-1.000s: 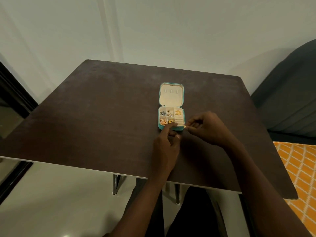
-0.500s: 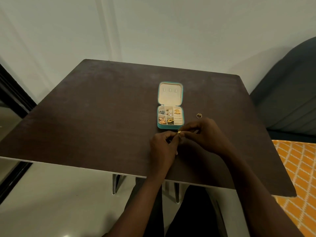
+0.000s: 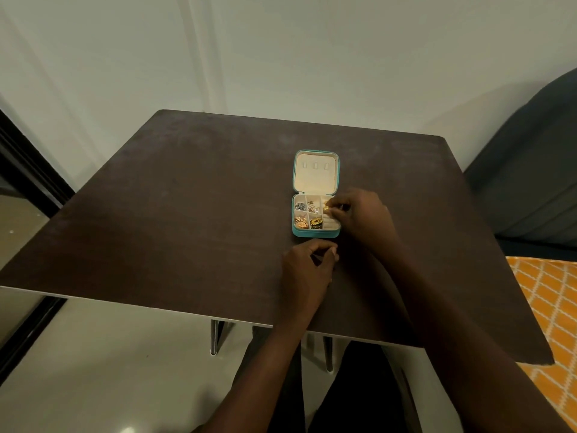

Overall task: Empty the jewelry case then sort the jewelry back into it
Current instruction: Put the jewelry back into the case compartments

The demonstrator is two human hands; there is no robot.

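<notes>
From the camera on my head, I look down on a dark brown table (image 3: 187, 214) with the small teal jewelry case (image 3: 316, 210) lying open a little right of the middle. Its lid (image 3: 316, 173) lies back flat toward the wall, cream lining up, with three small tabs near its far edge. The tray half sits nearer to me, divided into small compartments.

My right hand (image 3: 365, 217) reaches over the right side of the tray. Its fingers are curled in narrow, thumb and fingertips pinched together on a small gold piece (image 3: 326, 209) at the far right compartment. I cannot tell whether the piece already rests in the compartment or hangs just above it.

My left hand (image 3: 307, 267) sits on the table just in front of the case, apart from it. Its fingers are curled inward with the thumb against the fingertips; whether anything is pinched there I cannot tell, it is too small and dark.

In the tray, silver pieces (image 3: 300, 206) fill the far left compartment, a few mixed bits lie in the far middle one, gold pieces (image 3: 301, 222) sit at near left and a dark gold piece (image 3: 316, 223) at near middle. The near right section shows cream ring rolls (image 3: 331, 222).

A dark chair (image 3: 530, 170) stands to the right, and an orange patterned rug (image 3: 555, 301) shows beneath it.
</notes>
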